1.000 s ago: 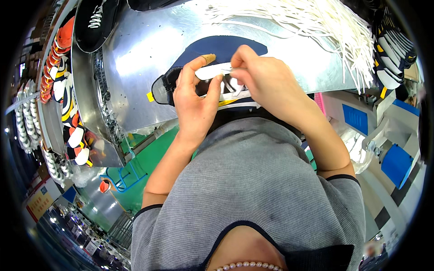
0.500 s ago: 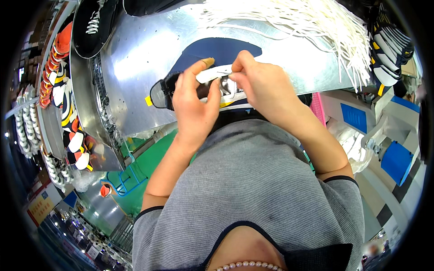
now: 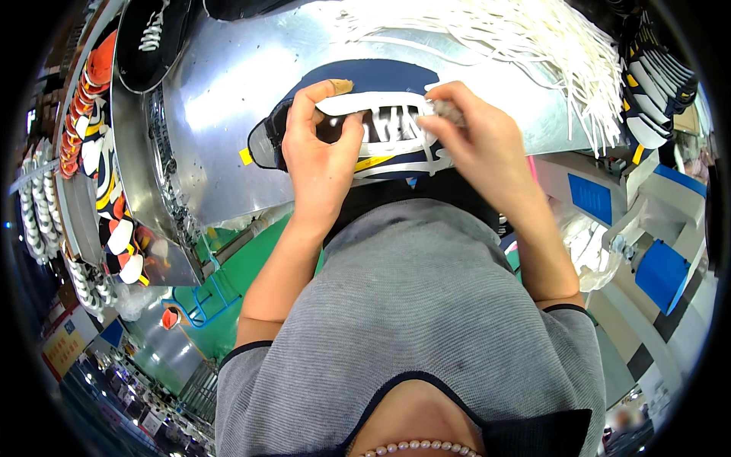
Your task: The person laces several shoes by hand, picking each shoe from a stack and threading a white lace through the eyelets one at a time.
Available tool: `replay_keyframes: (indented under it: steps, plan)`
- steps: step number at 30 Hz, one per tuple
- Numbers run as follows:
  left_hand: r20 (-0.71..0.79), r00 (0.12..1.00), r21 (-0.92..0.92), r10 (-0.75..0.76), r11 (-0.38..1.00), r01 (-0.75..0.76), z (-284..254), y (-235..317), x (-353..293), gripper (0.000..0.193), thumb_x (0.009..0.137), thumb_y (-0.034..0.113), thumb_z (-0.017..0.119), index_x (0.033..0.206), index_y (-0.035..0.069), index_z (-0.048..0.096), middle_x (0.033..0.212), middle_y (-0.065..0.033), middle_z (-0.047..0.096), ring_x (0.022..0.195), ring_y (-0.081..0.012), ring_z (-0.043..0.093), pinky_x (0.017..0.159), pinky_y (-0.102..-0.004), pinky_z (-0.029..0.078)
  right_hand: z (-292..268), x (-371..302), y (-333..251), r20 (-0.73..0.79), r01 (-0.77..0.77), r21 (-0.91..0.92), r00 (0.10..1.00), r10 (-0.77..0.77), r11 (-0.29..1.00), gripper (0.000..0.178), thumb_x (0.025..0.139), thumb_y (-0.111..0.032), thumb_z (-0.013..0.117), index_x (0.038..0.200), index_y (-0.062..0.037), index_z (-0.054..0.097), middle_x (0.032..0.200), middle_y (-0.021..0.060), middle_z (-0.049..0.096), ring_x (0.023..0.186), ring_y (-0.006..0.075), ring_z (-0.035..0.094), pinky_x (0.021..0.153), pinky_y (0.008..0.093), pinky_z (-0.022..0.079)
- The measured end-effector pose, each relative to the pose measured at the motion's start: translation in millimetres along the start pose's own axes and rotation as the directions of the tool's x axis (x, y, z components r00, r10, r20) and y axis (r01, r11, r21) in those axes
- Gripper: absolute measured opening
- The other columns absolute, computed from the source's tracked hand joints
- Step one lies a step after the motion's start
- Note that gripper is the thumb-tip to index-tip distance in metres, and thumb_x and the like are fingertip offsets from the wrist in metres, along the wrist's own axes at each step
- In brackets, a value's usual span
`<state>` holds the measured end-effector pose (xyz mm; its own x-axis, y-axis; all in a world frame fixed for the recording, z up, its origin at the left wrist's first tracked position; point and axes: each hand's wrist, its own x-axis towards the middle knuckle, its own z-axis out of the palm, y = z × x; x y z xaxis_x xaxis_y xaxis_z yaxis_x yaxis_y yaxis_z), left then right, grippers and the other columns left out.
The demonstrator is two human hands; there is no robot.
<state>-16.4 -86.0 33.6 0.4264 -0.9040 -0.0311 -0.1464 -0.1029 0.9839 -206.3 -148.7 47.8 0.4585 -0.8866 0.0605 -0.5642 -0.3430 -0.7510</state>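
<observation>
A dark navy shoe upper (image 3: 373, 72) lies on the metal table in front of me, its heel end to the left. White trim edges its lacing opening, and a white shoelace (image 3: 392, 126) crosses it in several rows. My left hand (image 3: 320, 156) grips the upper near the ankle opening; its thumb is inside and a tan cover sits on one fingertip. At the toe end of the lacing, my right hand (image 3: 487, 141) pinches the lace between thumb and forefinger. Those fingertips are blurred by motion.
A heap of loose white laces (image 3: 525, 38) covers the table's far right. A black laced shoe (image 3: 152, 42) lies far left. Stacked shoe parts (image 3: 99, 65) line a rack at the left; more uppers (image 3: 655, 95) stand at the right, above a machine with blue panels (image 3: 661, 276).
My right hand has moved right, from the middle of the opening to its toe end. My left hand has shifted slightly left, and more of the lace rows now shows.
</observation>
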Motion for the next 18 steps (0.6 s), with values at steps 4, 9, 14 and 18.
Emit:
replay_keyframes:
  steps: [4,9,14,18]
  plan:
    - [0.084,0.988,-0.235,-0.131,0.961,0.148,-14,9,9,0.033,0.083,-0.006,0.062,0.115,0.001,0.056,0.085,-0.0031,0.060,0.076,-0.0086,0.056,0.073,-0.0243,0.046,23,4,23,-0.245,0.076,-0.068,0.965,-0.090,0.995,0.021,0.089,-0.024,0.071,0.100,-0.0064,0.064,0.070,0.0099,0.066,0.062,0.0258,0.066,0.055,0.0354,0.049]
    - [0.140,0.990,0.239,0.024,0.969,-0.057,-31,19,-9,0.044,0.088,0.010,0.071,0.125,-0.002,0.051,0.114,-0.0153,0.063,0.104,-0.0242,0.062,0.090,-0.0372,0.050,0,-15,19,0.031,-0.098,0.115,0.995,0.095,0.988,0.032,0.082,-0.037,0.078,0.092,-0.0093,0.067,0.062,0.0043,0.062,0.054,0.0170,0.064,0.050,0.0306,0.047]
    - [0.404,0.868,0.703,0.289,0.509,-0.496,-13,34,-27,0.046,0.075,0.009,0.082,0.115,0.002,0.060,0.110,-0.0124,0.065,0.102,-0.0288,0.062,0.086,-0.0372,0.049,30,-24,9,-0.051,0.030,-0.027,0.998,-0.032,0.999,0.019,0.080,-0.025,0.076,0.088,-0.0123,0.065,0.063,0.0050,0.063,0.058,0.0237,0.065,0.052,0.0369,0.047]
    - [0.281,0.902,0.552,0.329,0.713,-0.432,-13,11,-2,0.023,0.076,0.003,0.078,0.093,0.001,0.064,0.089,-0.0100,0.065,0.083,-0.0260,0.064,0.073,-0.0361,0.049,15,-21,-9,-0.001,0.117,-0.033,0.993,-0.117,0.993,0.012,0.079,-0.016,0.070,0.086,-0.0114,0.062,0.067,0.0069,0.064,0.061,0.0284,0.065,0.054,0.0403,0.048]
